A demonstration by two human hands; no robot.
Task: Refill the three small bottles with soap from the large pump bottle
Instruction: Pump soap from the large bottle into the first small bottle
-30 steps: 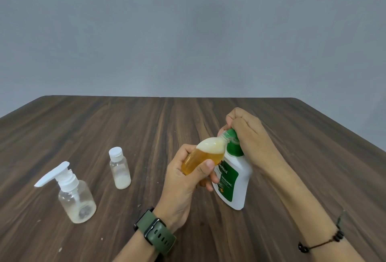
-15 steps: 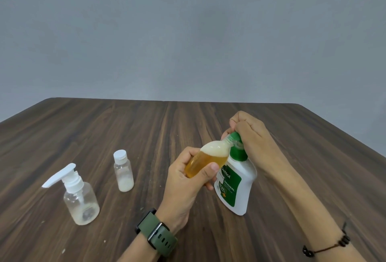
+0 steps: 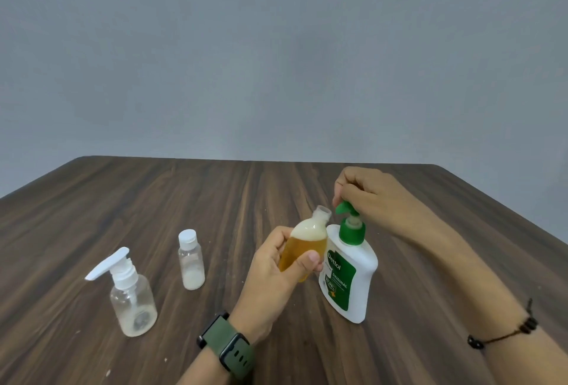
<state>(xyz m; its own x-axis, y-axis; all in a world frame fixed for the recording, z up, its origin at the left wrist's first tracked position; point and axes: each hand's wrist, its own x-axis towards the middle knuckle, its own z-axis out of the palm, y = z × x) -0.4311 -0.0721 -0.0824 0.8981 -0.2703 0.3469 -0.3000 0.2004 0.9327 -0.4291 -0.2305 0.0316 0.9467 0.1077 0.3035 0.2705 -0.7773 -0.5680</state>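
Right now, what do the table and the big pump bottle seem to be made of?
Table: wood or wood-look laminate, matte; dark streaked grain, which one is unclear. Pump bottle: probably opaque white plastic, slightly glossy, with a green plastic pump.

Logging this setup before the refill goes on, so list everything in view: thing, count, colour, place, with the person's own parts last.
table: one, dark brown wood grain, under everything.
wall: one, plain grey, behind the table.
large pump bottle: one, white with green label and green pump, standing right of centre.
open small bottle: one, clear, amber soap with pale foam on top, no cap, tilted beside the pump spout.
capped small bottle: one, clear with white cap, white residue at its bottom, standing left of centre.
small pump bottle: one, clear with white pump, nearly empty, standing at the left.
watch: one, green strap, left wrist.
bracelet: one, black cord, right wrist.
left hand: grips the open small bottle.
right hand: on the green pump head.
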